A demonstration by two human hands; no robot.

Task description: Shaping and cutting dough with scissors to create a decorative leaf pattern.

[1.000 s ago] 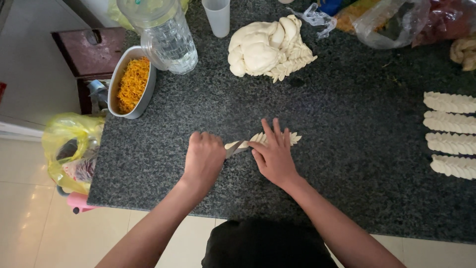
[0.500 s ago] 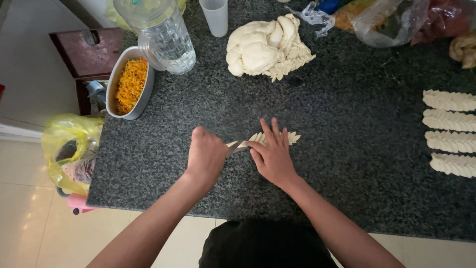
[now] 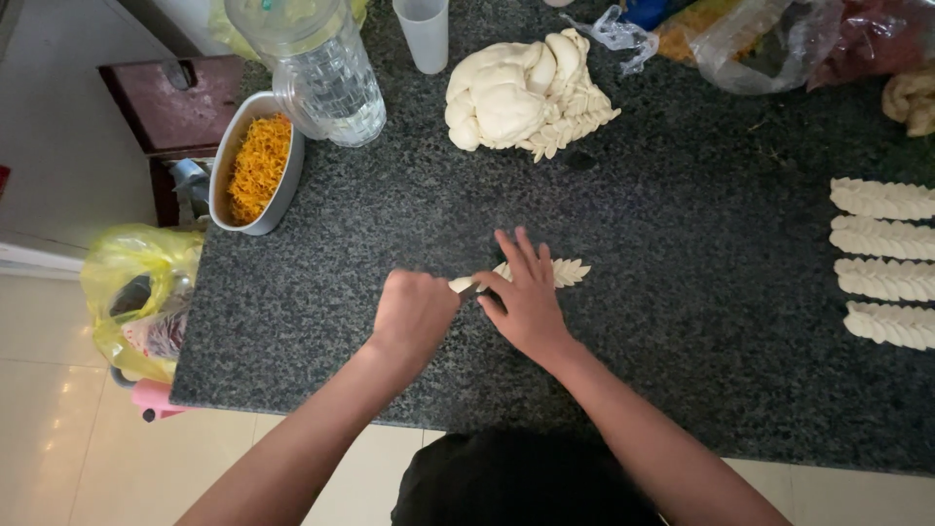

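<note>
1. Dough strip [image 3: 565,272] lay near the front edge of the dark granite surface [image 3: 682,390], its ridged end poking out past the right hand [image 3: 526,302], which pressed flat on it, fingers spread, probably to keep it from sliding.
2. Left hand [image 3: 414,314] was clenched around some thin tool at the strip's other end; couldn't tell what.
3. Finished ridged pieces [image 3: 881,258] sat well apart on the right, the dough lump [image 3: 516,97] farther back.
4. Compared with half a second earlier, basically nothing moved.

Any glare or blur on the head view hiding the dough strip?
Head view: soft, even light, no glare on the counter; hands sharp, slight wide-angle bend at edges; the right hand covers most of the dough strip.
</note>
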